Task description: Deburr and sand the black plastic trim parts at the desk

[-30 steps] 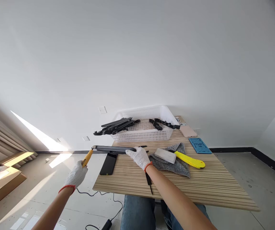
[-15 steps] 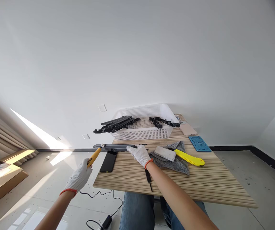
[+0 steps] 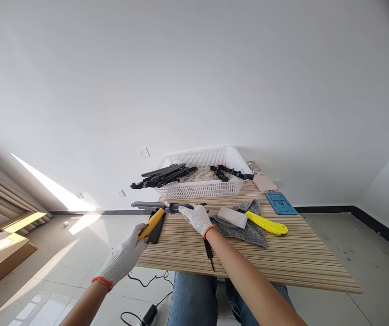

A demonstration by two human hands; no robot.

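My left hand (image 3: 126, 251), in a white knitted glove, is closed around a yellow-orange tool (image 3: 152, 224). The tool's pale round head touches or nearly touches a long dark grey bar (image 3: 147, 206), near its middle. My right hand (image 3: 197, 218), also gloved, grips the right end of that bar, whose left end sticks out past the table edge. A black phone (image 3: 156, 233) lies partly under the tool. Beside my right wrist is a thin black tool (image 3: 209, 251).
A white basket (image 3: 201, 189) with several black parts (image 3: 167, 175) stands at the back. Right of my hands are a grey cloth (image 3: 249, 235), a whitish block (image 3: 233, 217), a yellow knife (image 3: 267, 223), a blue plate (image 3: 281, 203) and a pink phone (image 3: 264, 183). Cables hang below the table.
My left hand has moved right, and the yellow tool's head has slid along the bar from near its left end towards my right hand. My right hand still holds the bar.
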